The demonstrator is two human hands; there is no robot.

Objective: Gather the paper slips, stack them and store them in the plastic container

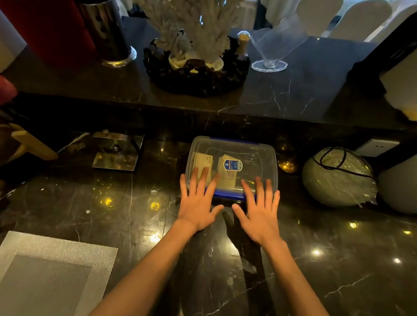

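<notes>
Reaching forward in the head view, 2 bare arms. Left grip (196, 207) is flat, fingers spread and straight, with the fingertips over the near edge of the plastic container (268, 153). Right grip (260, 217) is the same, spread flat, fingertips on that near edge. The thumbs are near each other but apart. Cannot tell how hard either presses.

The container sits on the dark marble counter (343, 270) directly beyond both grips, its clear lid (252, 159) on and blue clips at the near and far edges. Paper slips (226, 179) lie inside, seen through the lid. 1 bunch is just beyond the left grip's fingertips, and 1 lies between the 2 grips under a blue label (232, 165).

A grey placemat (40, 276) lies well to the near left of the left grip. A metal stand (117, 152) is far left of it, and a round pale vase (339, 177) is right of the right grip. A white coral ornament (194, 18) stands on the raised ledge beyond.
</notes>
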